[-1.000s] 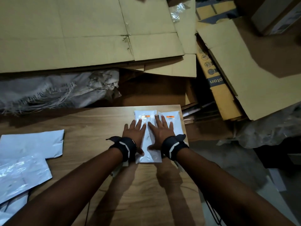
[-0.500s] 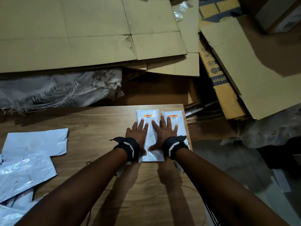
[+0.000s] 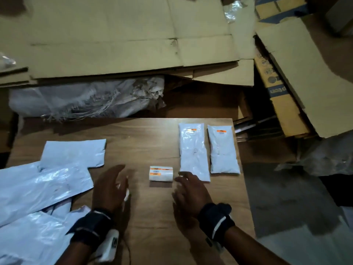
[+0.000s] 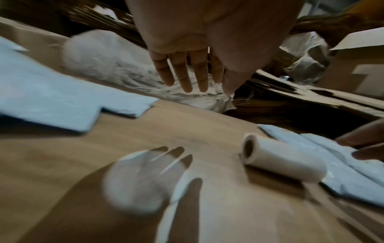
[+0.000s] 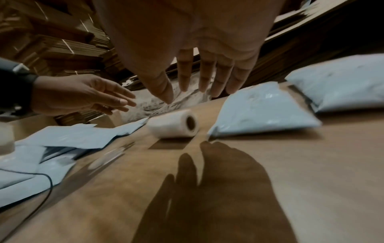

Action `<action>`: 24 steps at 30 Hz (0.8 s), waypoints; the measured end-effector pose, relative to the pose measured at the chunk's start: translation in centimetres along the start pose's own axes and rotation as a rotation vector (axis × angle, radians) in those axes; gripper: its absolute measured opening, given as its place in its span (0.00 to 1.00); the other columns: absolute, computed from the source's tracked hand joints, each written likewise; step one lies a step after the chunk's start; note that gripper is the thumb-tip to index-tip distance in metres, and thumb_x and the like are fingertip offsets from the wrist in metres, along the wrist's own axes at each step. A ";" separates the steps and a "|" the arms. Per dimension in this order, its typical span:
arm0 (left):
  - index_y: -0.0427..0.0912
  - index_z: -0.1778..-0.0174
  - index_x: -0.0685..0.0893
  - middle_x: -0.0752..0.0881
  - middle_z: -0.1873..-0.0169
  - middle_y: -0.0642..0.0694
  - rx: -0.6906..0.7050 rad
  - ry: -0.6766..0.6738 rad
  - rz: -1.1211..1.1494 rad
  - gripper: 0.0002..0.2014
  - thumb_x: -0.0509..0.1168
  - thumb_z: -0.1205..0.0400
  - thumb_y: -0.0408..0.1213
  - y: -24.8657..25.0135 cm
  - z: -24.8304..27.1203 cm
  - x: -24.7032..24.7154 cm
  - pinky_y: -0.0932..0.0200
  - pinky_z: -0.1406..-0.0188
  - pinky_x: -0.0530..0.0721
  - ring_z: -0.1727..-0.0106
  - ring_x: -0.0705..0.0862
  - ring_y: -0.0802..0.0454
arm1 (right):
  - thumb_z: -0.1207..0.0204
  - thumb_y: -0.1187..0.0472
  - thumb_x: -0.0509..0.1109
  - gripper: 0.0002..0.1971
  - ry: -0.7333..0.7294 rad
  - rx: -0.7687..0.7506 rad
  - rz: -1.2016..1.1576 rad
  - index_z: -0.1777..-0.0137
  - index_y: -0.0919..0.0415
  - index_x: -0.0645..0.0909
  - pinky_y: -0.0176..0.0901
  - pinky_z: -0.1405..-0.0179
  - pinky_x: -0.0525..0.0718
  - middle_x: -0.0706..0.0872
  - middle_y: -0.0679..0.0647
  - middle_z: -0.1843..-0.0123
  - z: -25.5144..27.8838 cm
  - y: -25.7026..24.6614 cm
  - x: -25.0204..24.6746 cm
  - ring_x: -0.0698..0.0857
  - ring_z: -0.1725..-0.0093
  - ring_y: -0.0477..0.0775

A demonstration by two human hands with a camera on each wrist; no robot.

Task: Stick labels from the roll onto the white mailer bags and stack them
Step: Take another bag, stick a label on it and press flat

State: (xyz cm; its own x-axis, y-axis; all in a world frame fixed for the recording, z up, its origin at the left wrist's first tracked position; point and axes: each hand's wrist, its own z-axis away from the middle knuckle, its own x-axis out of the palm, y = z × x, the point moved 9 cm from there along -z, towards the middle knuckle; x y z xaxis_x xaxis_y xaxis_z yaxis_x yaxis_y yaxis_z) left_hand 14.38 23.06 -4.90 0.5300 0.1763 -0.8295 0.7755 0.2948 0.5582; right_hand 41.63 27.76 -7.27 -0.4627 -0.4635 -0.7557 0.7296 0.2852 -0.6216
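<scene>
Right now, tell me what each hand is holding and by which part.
Nothing is held. The left hand and right hand hover open above the wooden table, either side of the white label roll, touching neither it nor any bag.

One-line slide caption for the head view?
Both hands, left and right, hover open beside the label roll; two labelled mailer bags lie on the wooden table.

Wooden table (image 3: 145, 142), label roll (image 3: 161, 173), mailer bags (image 3: 192, 150)

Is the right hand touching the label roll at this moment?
Apart. The right wrist view shows the right hand raised with fingers spread, bare table between it and the label roll; the head view shows the same gap.
</scene>
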 end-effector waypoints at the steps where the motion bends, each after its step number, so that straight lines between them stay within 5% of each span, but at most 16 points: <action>1: 0.43 0.37 0.86 0.87 0.40 0.43 -0.024 0.012 0.004 0.20 0.65 0.22 0.45 -1.3 1.7 -0.8 0.47 0.37 0.80 0.39 0.85 0.42 | 0.25 0.48 0.64 0.21 -0.030 -0.023 -0.008 0.33 0.51 0.80 0.47 0.37 0.80 0.78 0.50 0.30 0.8 -0.6 1.1 0.81 0.36 0.56; 5: 0.41 0.44 0.89 0.89 0.44 0.43 -0.039 0.094 -0.019 0.20 0.60 0.23 0.49 -5.2 7.2 -3.7 0.46 0.40 0.81 0.42 0.86 0.41 | 0.22 0.45 0.59 0.18 -0.181 -0.067 -0.029 0.37 0.47 0.81 0.39 0.45 0.80 0.77 0.43 0.36 3.1 -3.4 6.0 0.81 0.41 0.47; 11: 0.44 0.44 0.88 0.88 0.44 0.45 -0.064 0.172 -0.061 0.17 0.64 0.25 0.46 -9.4 9.2 -7.3 0.48 0.42 0.82 0.42 0.85 0.43 | 0.24 0.37 0.53 0.25 -0.329 -0.112 0.037 0.36 0.47 0.80 0.41 0.46 0.79 0.79 0.44 0.38 3.5 -8.2 11.4 0.82 0.42 0.49; 16: 0.48 0.42 0.87 0.86 0.39 0.47 -0.111 0.085 -0.189 0.18 0.67 0.28 0.46 -12.8 9.7 -9.4 0.44 0.42 0.82 0.37 0.83 0.42 | 0.21 0.49 0.65 0.16 -0.360 -0.073 0.028 0.35 0.44 0.79 0.39 0.44 0.78 0.80 0.44 0.36 2.3 -13.0 14.4 0.83 0.42 0.48; 24: 0.51 0.47 0.89 0.87 0.41 0.48 -0.126 -0.013 -0.225 0.16 0.68 0.29 0.50 -17.6 11.6 -11.4 0.42 0.41 0.80 0.37 0.83 0.39 | 0.22 0.48 0.70 0.18 -0.318 0.034 -0.016 0.33 0.50 0.80 0.40 0.44 0.77 0.83 0.48 0.36 -1.3 -18.9 19.6 0.83 0.40 0.52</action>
State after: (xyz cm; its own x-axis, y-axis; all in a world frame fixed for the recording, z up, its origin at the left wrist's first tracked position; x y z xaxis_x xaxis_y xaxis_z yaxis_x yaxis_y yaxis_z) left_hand -1.39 4.91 -5.03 0.3534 0.0814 -0.9319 0.8263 0.4399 0.3518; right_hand 18.16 14.36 -10.61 -0.2975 -0.7083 -0.6401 0.7425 0.2498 -0.6215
